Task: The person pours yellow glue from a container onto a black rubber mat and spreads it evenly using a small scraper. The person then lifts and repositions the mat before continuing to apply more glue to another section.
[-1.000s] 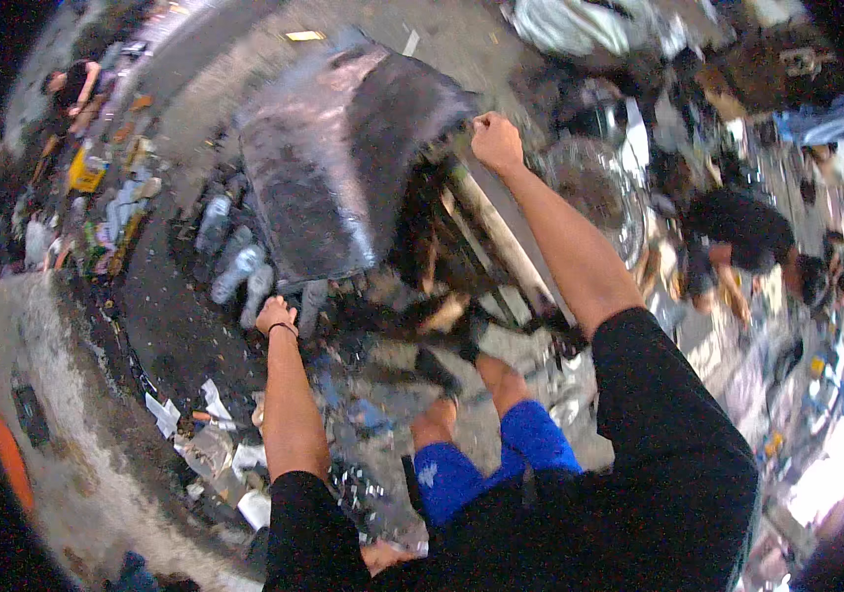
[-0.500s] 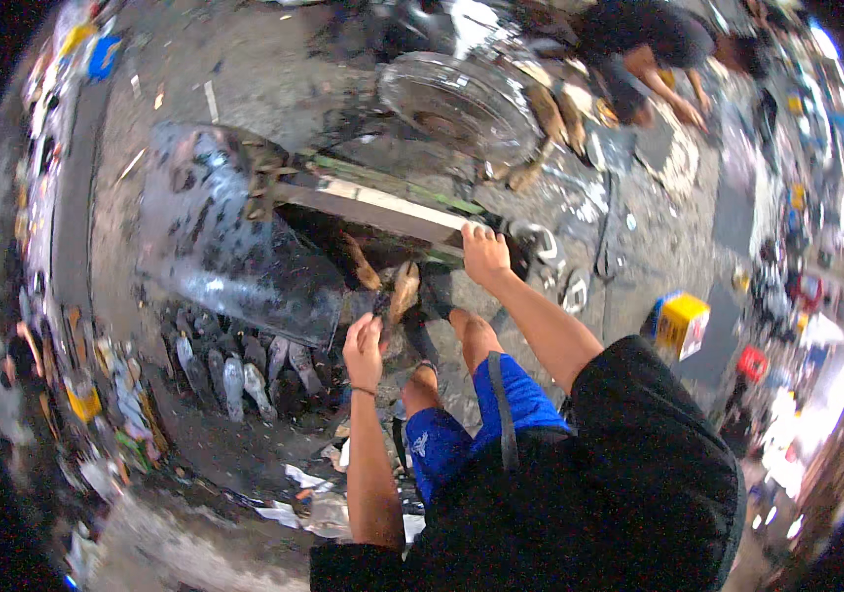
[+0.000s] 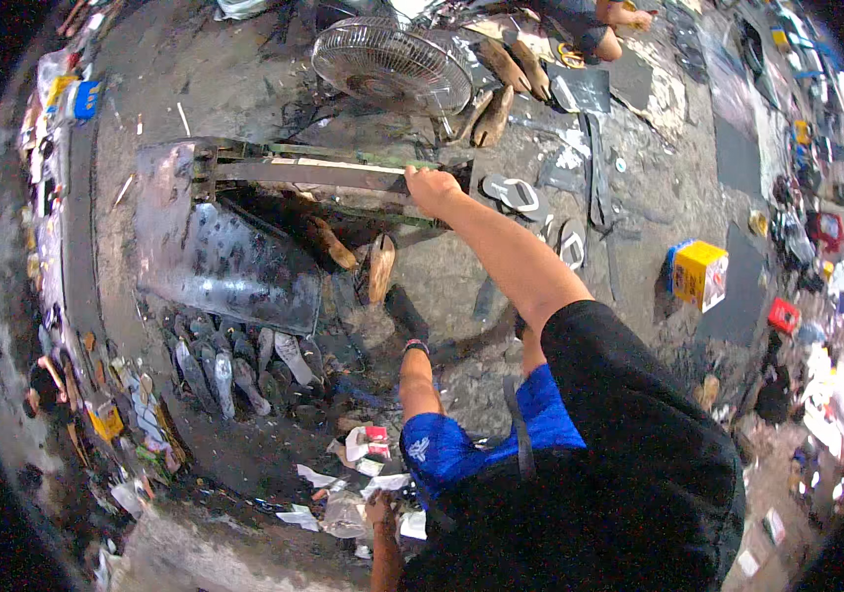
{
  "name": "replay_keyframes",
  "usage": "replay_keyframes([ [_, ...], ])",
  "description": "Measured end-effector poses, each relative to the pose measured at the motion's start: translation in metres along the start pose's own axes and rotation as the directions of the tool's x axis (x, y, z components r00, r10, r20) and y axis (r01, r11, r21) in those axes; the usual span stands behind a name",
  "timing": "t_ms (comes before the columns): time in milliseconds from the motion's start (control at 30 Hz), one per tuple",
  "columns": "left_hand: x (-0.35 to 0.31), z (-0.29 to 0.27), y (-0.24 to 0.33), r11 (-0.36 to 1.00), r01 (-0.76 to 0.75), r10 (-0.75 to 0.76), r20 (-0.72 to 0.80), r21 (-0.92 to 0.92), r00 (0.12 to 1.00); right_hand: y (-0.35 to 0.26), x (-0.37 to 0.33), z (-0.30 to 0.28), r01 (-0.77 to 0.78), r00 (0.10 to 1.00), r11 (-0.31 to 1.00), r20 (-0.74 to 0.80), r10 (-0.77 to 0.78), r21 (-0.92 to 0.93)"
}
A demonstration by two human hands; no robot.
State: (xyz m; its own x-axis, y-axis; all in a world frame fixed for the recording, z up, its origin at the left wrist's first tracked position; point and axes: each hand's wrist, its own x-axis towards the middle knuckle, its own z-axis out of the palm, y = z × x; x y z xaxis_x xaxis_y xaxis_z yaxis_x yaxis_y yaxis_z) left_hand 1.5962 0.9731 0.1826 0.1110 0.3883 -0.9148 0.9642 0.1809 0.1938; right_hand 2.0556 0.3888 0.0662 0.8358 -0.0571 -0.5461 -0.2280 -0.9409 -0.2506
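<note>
Some of bar (image 3: 313, 175) hidden (right hand (image 3: 433, 191) wrapped round).

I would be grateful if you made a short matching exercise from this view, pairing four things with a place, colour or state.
Things:
1. Round wire fan
2. Box
3. Right hand
4. Shorts

Descriptions:
A. Blue, worn by the person
B. Closed around the end of a long flat bar
C. Near the picture's top edge, beyond that bar
D. Mostly yellow, to the right of the white-strapped sandals

Right pairs: 1-C, 2-D, 3-B, 4-A.
</note>
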Motion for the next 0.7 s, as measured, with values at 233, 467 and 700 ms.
replay_keyframes([
  [233,-0.07,0.018,-0.136,0.946,-0.138,0.184,-0.138,0.292,0.973,0.038,-0.016,0.009,0.171,0.98,0.972,-0.132,-0.15,0.16],
  [467,-0.092,0.037,-0.212,0.735,-0.343,0.359,0.094,0.585,0.929,0.168,-0.139,0.053,0.086,0.995,0.967,0.033,-0.097,0.238],
  [700,-0.088,0.16,-0.088,0.57,-0.306,0.402,0.066,0.762,0.913,0.364,-0.289,0.072,-0.08,0.996,0.996,0.039,0.079,0.04],
])
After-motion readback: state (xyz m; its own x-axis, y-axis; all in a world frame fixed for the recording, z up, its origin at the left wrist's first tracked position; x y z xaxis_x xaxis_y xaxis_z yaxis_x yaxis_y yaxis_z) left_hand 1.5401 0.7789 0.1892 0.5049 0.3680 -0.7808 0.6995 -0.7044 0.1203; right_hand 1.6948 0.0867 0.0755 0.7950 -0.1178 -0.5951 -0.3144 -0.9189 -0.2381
